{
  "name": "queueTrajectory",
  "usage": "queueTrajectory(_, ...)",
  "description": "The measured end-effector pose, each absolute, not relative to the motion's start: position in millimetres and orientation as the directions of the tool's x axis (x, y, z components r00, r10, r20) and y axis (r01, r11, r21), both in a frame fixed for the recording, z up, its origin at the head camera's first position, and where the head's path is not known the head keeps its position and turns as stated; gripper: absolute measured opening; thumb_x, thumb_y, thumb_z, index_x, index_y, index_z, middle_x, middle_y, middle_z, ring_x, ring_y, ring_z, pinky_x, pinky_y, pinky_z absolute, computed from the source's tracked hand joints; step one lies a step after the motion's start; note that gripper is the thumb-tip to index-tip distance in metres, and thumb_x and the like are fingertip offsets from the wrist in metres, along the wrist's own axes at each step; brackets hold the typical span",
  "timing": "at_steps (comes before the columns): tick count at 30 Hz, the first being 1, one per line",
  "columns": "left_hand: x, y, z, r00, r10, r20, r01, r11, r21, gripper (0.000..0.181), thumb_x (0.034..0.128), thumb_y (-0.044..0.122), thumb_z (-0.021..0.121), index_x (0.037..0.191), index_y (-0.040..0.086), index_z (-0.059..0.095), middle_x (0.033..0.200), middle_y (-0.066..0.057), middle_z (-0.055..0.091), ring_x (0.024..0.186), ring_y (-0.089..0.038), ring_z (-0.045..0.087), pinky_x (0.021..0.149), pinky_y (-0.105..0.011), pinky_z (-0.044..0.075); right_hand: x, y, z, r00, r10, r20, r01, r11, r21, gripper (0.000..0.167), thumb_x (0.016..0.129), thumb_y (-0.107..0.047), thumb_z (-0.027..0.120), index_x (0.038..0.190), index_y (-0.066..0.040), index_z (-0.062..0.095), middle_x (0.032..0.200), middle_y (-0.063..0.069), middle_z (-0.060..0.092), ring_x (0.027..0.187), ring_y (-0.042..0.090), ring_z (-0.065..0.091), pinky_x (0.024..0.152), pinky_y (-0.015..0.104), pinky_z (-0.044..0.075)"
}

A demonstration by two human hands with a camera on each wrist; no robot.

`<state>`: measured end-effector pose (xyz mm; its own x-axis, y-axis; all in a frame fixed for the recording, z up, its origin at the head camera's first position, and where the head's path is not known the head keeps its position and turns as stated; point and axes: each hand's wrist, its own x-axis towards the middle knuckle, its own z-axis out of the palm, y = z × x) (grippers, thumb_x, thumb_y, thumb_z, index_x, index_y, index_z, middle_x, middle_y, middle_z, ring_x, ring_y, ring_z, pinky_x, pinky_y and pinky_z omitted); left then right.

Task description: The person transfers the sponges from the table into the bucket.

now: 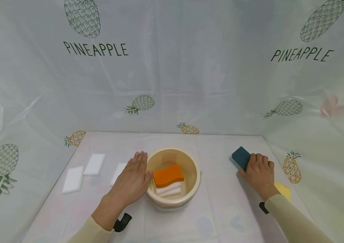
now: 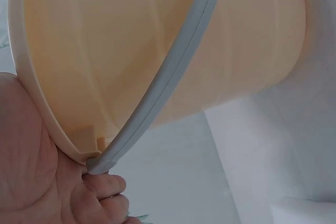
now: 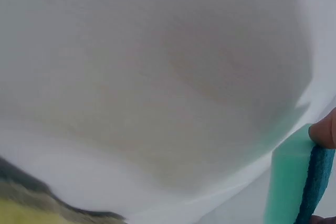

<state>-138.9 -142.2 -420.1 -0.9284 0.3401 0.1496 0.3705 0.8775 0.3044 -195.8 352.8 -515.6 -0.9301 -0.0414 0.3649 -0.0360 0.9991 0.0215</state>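
Observation:
A cream bucket (image 1: 196, 182) with a grey handle (image 2: 168, 72) stands in the middle of the table. Inside it lies an orange wavy sponge (image 1: 168, 176) on top of white sponges (image 1: 168, 190). My left hand (image 1: 132, 182) rests against the bucket's left rim, its fingers straight. On the right, my right hand (image 1: 260, 173) pinches a scouring sponge (image 1: 241, 157) between thumb and fingers, tilted up from the table. The right wrist view shows this sponge (image 3: 289, 177) with a pale green foam body and a dark teal scouring face.
Two white sponges (image 1: 74, 180) (image 1: 94, 164) lie at the left of the table, and another white sponge (image 1: 118, 172) is partly hidden behind my left hand. A yellow sponge (image 1: 282, 190) lies beside my right wrist. A pineapple-print sheet (image 1: 214, 84) hangs around the table.

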Motion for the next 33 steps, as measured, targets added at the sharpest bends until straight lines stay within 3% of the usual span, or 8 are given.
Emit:
queueTrajectory(11,-140,-143,-419,-0.926,0.349,0.145,0.376,0.883,0.280,0.070,0.1113,0.035,0.048,0.160,-0.012,0.030,0.167,-0.030,0.032,0.159,-0.043,0.027,0.129,-0.058,0.025,-206,333,-494,-0.867,-0.220,0.446,-0.200,0.975,0.093,0.071,0.078,-0.037,0.079,0.119,0.013,0.049,0.112,0.033,0.056,0.100,0.049,0.050,0.079,0.061,0.044)
queueTrajectory(26,-140,-142,-417,-0.928,0.351,0.125,0.372,0.892,0.256,0.071,0.1112,0.037,0.047,0.161,-0.010,0.030,0.168,-0.029,0.031,0.160,-0.042,0.025,0.129,-0.057,0.024,-218,297,-460,-0.793,-0.391,0.468,-0.357,0.920,0.163,0.069,0.077,-0.039,0.073,0.123,0.008,0.051,0.115,0.024,0.058,0.105,0.044,0.053,0.083,0.058,0.046)
queueTrajectory(33,-139,-142,-415,-0.926,0.350,0.138,0.374,0.898,0.231,0.069,0.1108,0.035,0.047,0.160,-0.011,0.031,0.167,-0.029,0.032,0.159,-0.043,0.026,0.129,-0.058,0.025,-220,279,-439,-0.777,-0.430,0.459,-0.394,0.902,0.179,0.075,0.076,-0.044,0.074,0.128,0.007,0.055,0.120,0.026,0.060,0.108,0.044,0.054,0.087,0.060,0.047)
